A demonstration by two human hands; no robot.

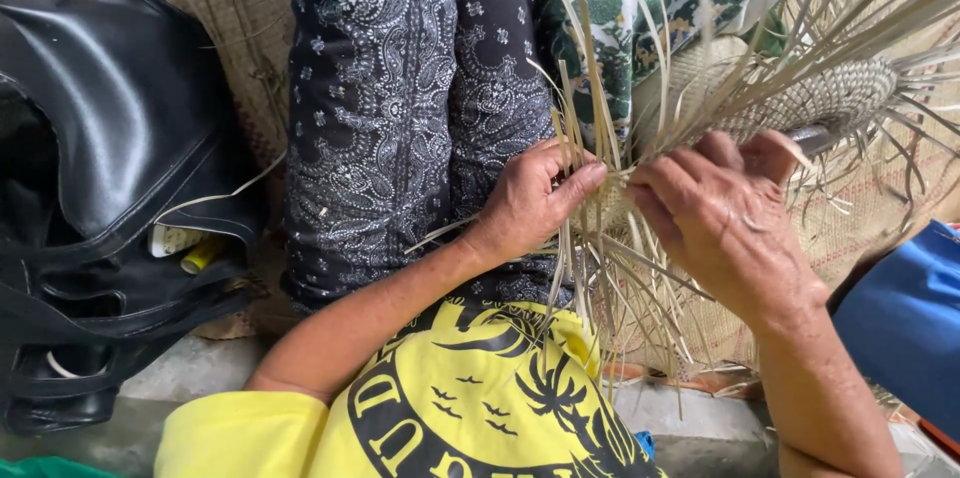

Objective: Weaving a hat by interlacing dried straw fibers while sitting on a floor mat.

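Observation:
A half-woven straw piece (800, 103) with many loose pale strips fanning out lies over my lap at the upper right. My left hand (535, 200) pinches a bunch of upright straw strips (580, 113) at the weave's edge. My right hand (725, 223) grips the woven edge and strips just to the right, fingers curled over them. The two hands almost touch. More loose strips (620, 288) hang down below both hands.
A black leather bag (110, 158) sits open at the left with a yellow item (200, 256) inside. Dark patterned fabric (400, 88) covers my legs. A woven mat (850, 238) lies beneath. A blue object (905, 323) is at the right edge.

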